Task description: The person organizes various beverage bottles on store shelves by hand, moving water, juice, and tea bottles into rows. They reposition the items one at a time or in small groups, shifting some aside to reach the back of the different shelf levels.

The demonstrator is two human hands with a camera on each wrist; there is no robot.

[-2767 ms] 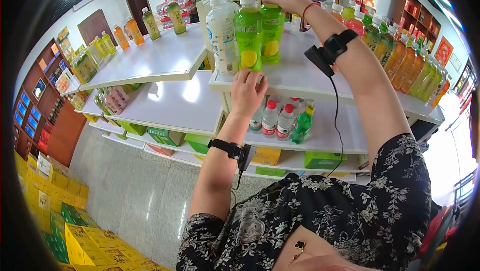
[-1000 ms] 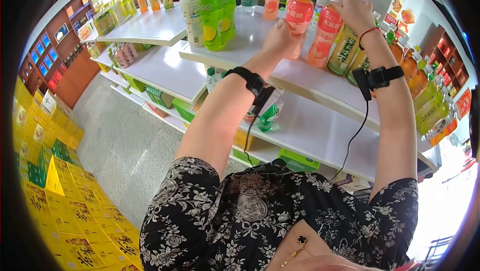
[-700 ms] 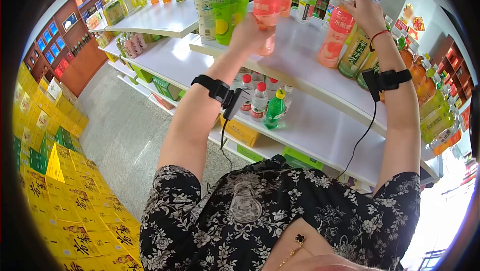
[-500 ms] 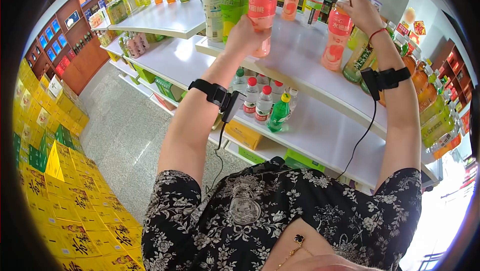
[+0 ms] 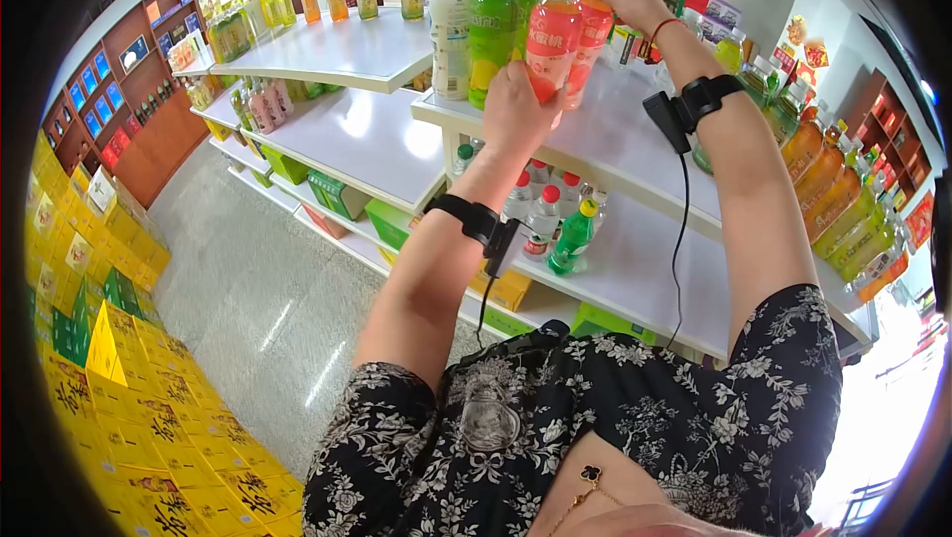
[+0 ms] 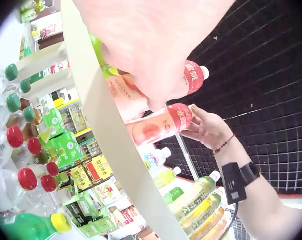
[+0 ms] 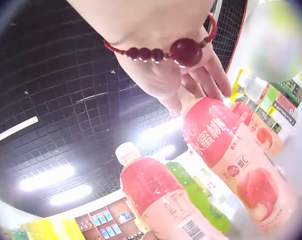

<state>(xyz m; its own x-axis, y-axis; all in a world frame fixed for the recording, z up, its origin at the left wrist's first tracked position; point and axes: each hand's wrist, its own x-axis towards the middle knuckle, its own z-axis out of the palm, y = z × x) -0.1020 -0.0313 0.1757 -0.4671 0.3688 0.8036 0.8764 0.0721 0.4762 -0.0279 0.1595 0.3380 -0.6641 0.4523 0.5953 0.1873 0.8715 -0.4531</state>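
Observation:
In the head view my left hand [image 5: 521,113] grips the lower part of a pink peach drink bottle [image 5: 553,36] at the front edge of the white shelf [image 5: 635,145]. Right beside it stands a second peach drink bottle [image 7: 241,160], whose neck my right hand [image 5: 635,1] pinches just under the cap. Both bottles are upright. To their left are green lemon drink bottles [image 5: 493,36] and a white bottle [image 5: 449,41]. The right wrist view shows another peach bottle [image 7: 263,132] farther back. My left fingers partly cover the first bottle's label.
Several tea and juice bottles [image 5: 828,190] line the shelf's right end. Below, a lower shelf holds red-capped water bottles [image 5: 542,220] and a green bottle with a yellow cap [image 5: 573,238]. Another shelf [image 5: 327,59] adjoins at left. Yellow cartons [image 5: 149,418] are stacked at lower left.
My hands have gone from the green bottles to the peach ones. The left carried one peach bottle leftward beside the green bottles; the right then brought the second leftward next to it.

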